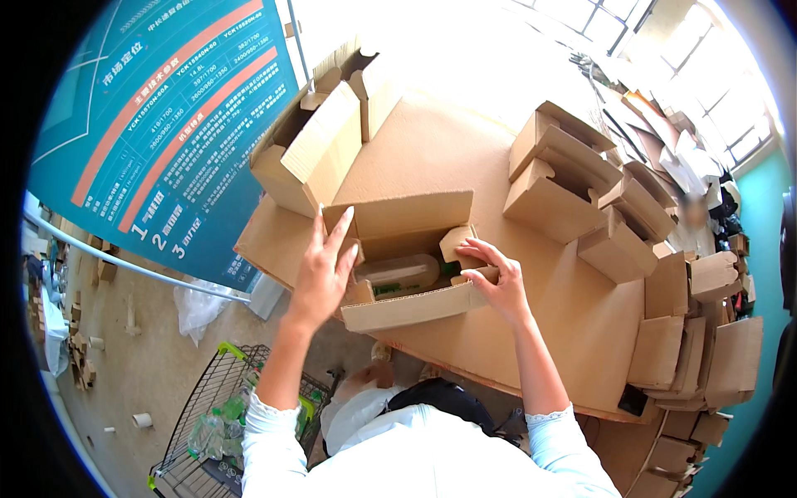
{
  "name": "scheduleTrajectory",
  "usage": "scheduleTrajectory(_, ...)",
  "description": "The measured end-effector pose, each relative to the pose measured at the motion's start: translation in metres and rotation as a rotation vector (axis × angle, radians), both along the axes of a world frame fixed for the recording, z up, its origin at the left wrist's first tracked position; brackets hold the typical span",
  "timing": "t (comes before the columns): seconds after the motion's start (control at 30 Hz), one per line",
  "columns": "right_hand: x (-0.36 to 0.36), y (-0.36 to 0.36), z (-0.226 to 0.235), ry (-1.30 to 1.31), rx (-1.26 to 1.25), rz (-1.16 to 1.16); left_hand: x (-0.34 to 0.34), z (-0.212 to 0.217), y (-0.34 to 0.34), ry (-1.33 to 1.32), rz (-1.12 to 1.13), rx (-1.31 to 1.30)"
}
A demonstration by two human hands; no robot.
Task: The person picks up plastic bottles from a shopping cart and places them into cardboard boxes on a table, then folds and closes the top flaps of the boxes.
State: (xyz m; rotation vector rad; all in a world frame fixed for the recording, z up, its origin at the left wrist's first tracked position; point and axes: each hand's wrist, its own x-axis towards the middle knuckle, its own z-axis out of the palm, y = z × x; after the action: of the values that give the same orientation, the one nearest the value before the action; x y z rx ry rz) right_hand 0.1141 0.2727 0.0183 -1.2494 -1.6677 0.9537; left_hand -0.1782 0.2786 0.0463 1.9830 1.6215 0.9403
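Observation:
An open cardboard box (415, 309) stands near the front edge of the cardboard-covered table, its long lid panel (415, 220) raised at the back. Inside it lies a clear plastic bottle (400, 274) with green print; a bit of green shows at its right end. My left hand (320, 274) holds the box's left end, fingers stretched up along the flap and thumb by the opening. At the other end, my right hand (502, 284) has the small right flaps between thumb and fingers. The palm sides of both hands are partly hidden.
Open cardboard boxes (311, 153) stand at the back left, and more boxes (552, 191) line the right side. A teal printed banner (183, 124) rises at the left. Below it, a wire cart (187, 452) holds green-tinted bottles. A small black object (633, 400) lies at the table's right front.

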Motion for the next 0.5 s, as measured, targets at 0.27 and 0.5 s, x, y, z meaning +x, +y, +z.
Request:
scheduleTrajectory(0.27,-0.011,0.011,-0.005,-0.456,0.224,0.001,0.0,-0.023,-0.02,0.057,0.05,0.242)
scheduleTrajectory(0.5,-0.019,0.011,0.001,-0.342,0.315,-0.103,-0.015,-0.024,-0.015,-0.206,-0.051,0.23)
